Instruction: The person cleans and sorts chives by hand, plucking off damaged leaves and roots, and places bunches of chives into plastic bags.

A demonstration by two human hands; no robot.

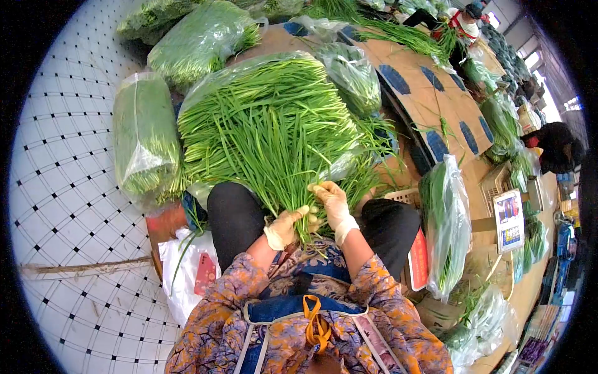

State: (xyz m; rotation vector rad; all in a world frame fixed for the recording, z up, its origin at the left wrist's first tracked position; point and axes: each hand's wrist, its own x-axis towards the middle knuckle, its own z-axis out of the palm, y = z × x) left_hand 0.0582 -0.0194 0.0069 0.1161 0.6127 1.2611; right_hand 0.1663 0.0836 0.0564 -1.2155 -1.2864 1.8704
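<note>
In pale gloves, both of my hands are low in front of my lap. My left hand (pixel 288 229) is wrapped round the lower ends of a bunch of garlic chives (pixel 274 165), whose long green leaves fan out away from me. Just to its right, my right hand (pixel 333 204) has thumb and fingers pinched together at the right side of the same bunch, seemingly on a few stalks. Beyond the bunch lies a large pile of garlic chives (pixel 218 118) in an opened clear plastic bag.
Filled plastic bags of greens stand left (pixel 146 134), behind (pixel 202 43) and right (pixel 445 227). A white bag (pixel 180 268) with a red card lies by my left knee. Cardboard (pixel 411 81) covers the right side. A digital scale (pixel 509 221) and other people (pixel 554 146) are farther right.
</note>
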